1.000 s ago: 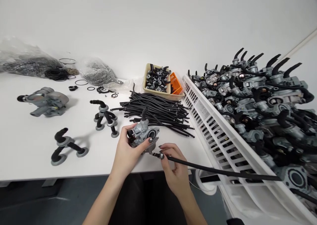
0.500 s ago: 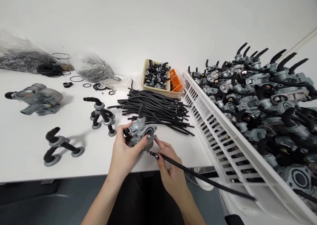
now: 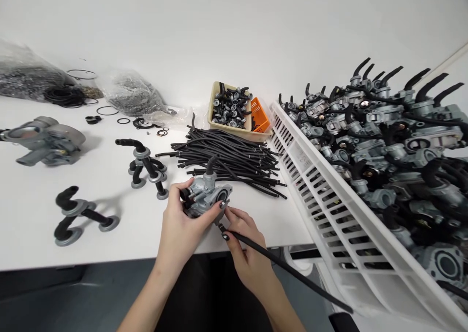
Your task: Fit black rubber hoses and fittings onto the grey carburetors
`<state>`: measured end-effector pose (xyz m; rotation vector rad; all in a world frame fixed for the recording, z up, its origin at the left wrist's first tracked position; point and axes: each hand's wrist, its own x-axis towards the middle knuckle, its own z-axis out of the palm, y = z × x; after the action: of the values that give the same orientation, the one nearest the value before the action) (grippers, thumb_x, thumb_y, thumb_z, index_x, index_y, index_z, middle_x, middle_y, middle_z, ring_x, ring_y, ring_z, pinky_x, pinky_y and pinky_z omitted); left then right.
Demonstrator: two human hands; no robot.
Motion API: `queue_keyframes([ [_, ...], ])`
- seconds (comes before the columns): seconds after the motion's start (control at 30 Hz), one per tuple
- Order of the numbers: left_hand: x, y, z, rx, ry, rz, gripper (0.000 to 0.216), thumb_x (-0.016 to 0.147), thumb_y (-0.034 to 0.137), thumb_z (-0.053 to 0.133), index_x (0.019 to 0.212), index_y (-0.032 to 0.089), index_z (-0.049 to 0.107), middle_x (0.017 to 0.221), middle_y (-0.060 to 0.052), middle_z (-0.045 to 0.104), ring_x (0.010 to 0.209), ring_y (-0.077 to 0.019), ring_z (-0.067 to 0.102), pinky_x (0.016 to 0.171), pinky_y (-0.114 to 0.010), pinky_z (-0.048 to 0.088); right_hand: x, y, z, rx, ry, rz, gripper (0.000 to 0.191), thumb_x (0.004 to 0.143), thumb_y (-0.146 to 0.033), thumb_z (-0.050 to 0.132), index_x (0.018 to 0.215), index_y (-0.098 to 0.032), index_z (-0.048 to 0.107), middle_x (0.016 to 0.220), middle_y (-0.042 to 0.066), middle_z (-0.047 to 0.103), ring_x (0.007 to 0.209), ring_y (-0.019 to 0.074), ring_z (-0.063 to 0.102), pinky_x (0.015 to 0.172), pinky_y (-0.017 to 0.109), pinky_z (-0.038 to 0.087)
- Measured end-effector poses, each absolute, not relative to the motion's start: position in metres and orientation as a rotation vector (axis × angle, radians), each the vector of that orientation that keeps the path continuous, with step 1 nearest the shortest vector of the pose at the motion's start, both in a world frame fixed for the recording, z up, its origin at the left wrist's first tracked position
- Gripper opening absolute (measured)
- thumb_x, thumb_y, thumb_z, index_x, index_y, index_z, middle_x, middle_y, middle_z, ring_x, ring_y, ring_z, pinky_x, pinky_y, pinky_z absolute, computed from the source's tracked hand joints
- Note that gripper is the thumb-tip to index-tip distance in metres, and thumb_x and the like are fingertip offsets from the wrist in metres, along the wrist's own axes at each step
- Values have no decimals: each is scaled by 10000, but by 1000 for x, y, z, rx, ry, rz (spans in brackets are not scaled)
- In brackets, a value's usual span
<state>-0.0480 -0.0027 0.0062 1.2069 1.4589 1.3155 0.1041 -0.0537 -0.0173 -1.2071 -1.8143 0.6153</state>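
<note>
My left hand (image 3: 186,220) is wrapped round a grey metal carburetor (image 3: 204,193) near the table's front edge. A short bent black hose (image 3: 211,165) stands up from the top of the carburetor. Between the thumb and fingers of my right hand (image 3: 246,249) is a long black rubber hose (image 3: 288,268). Its near end meets the underside of the carburetor, where the exact joint is partly hidden by my fingers. The other end slants down to the right, past the table edge. A pile of similar black hoses (image 3: 223,156) lies just behind the carburetor.
A white slatted crate (image 3: 310,176) full of carburetors (image 3: 380,151) stands on the right. Behind the hoses are a cream bin (image 3: 212,112) of capped elbow hoses and an orange basket (image 3: 261,112). Hose-and-cap stacks (image 3: 84,212), another carburetor (image 3: 47,142) and bags (image 3: 129,93) are on the left.
The view has shifted slightly. My right hand and the hose have moved a little left, and the hose's free end has swung down and left. Both hands keep their holds.
</note>
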Motion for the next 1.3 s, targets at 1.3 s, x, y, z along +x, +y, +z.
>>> queue_keyframes([
  [1.3,-48,-1,4,1299,1490,1346,600,668,505,765,1125,240,480,1033,-54,646,925,-242,645,813,-367,499,99,-44,-21,-1146,-1815,378,156,939,-249,533,836,-244,649,1167,88,725,1042,244,657,871,407,511],
])
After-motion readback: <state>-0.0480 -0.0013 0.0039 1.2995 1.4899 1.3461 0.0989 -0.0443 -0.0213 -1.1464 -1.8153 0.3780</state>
